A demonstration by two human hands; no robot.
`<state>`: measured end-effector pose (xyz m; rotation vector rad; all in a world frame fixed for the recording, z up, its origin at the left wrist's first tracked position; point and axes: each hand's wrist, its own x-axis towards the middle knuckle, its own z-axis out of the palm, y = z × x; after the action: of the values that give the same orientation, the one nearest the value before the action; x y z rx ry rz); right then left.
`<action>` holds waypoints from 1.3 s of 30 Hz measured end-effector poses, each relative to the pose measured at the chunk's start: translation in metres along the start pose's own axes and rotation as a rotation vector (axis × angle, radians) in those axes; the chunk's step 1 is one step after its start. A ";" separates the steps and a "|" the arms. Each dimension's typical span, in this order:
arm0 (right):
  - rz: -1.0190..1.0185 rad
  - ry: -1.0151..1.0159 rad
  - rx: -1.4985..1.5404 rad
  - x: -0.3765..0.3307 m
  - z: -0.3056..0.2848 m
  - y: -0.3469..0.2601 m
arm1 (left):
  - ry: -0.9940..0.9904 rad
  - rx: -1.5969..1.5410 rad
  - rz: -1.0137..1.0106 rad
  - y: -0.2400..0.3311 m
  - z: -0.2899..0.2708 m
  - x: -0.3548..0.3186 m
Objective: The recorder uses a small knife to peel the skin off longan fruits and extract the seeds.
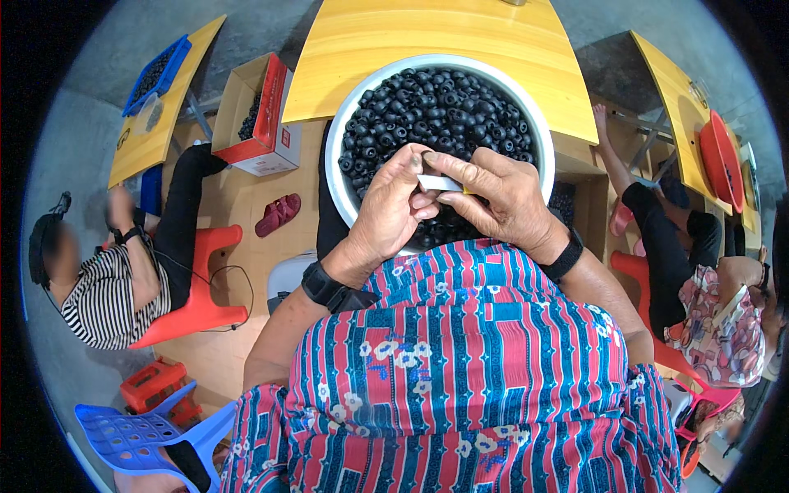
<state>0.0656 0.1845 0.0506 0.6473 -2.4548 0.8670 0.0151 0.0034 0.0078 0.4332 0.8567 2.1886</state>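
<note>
And here we are, right over the middle of things: a wide, round, silver-coloured metal basin (333, 177) sits close against me, its far rim overlapping the edge of a pale yellow wooden table (436, 29) at twelve o'clock. That puts it within easy reach, I'd say. Inside, heaped from rim to rim: small, round, glossy black pieces (436, 107), many with a hollow in the top.

Now the hands! My left hand (390, 195) comes in at seven o'clock of the basin, fingers drawn into a pinch, thumb and forefinger nearly together; something dark shows there, but I can't tell whether I have hold of it. My right hand (501, 193) is over at four o'clock, fingers bent, thumb and forefinger closed about a short, flat white strip (440, 183) with a yellow bit by my palm. The strip points to nine o'clock, toward the left fingertips, and a grip that near its end probably steadies it. Both hands hang over the heap, presumably so anything dropped lands back among the black pieces.

Out at ten o'clock, an open red-and-white cardboard carton (275, 154) stands beside the table, more dark pieces inside; past it, a blue rectangular plastic tray (130, 105). At two o'clock, a round red plastic tray (719, 160) leans into view.
</note>
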 end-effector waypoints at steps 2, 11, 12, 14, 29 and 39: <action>-0.025 0.002 -0.024 -0.002 0.001 0.002 | 0.069 -0.036 -0.007 0.001 0.003 0.001; 0.045 -0.004 0.003 -0.001 -0.002 -0.001 | 0.055 -0.010 -0.059 0.003 0.007 -0.002; 0.066 0.019 0.053 0.000 -0.002 0.001 | 0.053 -0.010 -0.061 0.004 0.008 -0.002; 0.160 0.071 0.154 0.002 -0.003 0.005 | 0.041 -0.073 -0.030 0.006 0.009 -0.003; 0.094 0.034 -0.013 -0.002 -0.007 -0.001 | 0.028 0.067 0.020 0.008 0.015 -0.001; 0.110 0.038 -0.026 -0.001 -0.006 -0.002 | 0.032 0.080 0.008 0.009 0.015 -0.002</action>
<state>0.0695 0.1874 0.0549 0.4858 -2.4822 0.8789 0.0201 0.0041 0.0247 0.4420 0.9639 2.1795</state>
